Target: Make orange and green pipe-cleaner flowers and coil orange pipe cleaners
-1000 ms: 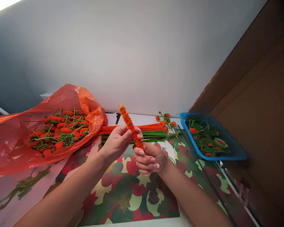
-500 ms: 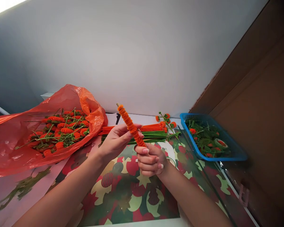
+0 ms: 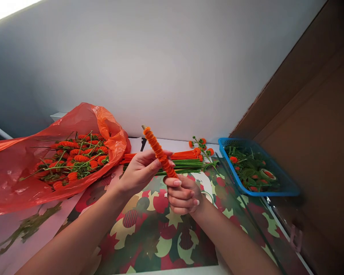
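Observation:
An orange fuzzy coil (image 3: 155,146) is wound around a thin stick, whose bare tip shows at the upper left end. My right hand (image 3: 184,194) is closed in a fist around the lower end of the wrapped stick. Higher up, my left hand (image 3: 141,170) pinches the coil between thumb and fingers. Behind the hands lie bundles of orange stems (image 3: 183,156) and green stems (image 3: 189,165). A finished sprig with small orange blooms (image 3: 202,146) rests at their right end.
At the left, an open red plastic bag (image 3: 20,152) holds several orange flowers with green stems. A blue basket (image 3: 271,193) of leaves and a tape roll stands at the right, beside a cardboard panel (image 3: 312,126). A patterned mat (image 3: 160,229) covers the table.

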`<act>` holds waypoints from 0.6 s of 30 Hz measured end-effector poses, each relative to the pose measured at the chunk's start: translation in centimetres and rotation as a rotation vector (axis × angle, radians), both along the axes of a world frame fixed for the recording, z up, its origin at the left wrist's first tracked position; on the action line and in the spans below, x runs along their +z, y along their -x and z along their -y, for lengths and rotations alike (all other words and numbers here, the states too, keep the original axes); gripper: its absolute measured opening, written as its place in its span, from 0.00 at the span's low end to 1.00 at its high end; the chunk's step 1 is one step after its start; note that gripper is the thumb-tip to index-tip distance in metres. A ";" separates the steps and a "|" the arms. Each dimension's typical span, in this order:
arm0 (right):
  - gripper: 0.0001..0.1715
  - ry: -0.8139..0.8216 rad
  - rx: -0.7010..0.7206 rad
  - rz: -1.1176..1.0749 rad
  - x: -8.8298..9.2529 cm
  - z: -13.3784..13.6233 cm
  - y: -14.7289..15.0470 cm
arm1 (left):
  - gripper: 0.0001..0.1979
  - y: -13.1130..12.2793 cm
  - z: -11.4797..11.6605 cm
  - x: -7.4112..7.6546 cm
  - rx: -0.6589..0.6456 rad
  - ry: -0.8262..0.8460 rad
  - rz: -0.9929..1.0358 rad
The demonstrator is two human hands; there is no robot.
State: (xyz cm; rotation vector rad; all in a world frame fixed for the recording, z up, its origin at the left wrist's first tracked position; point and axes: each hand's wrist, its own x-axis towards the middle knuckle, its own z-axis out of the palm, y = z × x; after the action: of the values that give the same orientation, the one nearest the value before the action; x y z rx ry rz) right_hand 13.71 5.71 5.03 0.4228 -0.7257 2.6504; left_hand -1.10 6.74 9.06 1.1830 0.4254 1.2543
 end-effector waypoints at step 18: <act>0.30 0.042 -0.191 0.333 0.1 0.0 -0.1 | 0.10 -0.4 0.5 0.0 0.175 -0.084 -0.123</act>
State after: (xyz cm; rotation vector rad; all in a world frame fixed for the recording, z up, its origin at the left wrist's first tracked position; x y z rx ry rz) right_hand 13.80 5.66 5.11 -0.1003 -0.7620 2.5733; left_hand -0.70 6.25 9.05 1.3213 0.5825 1.3641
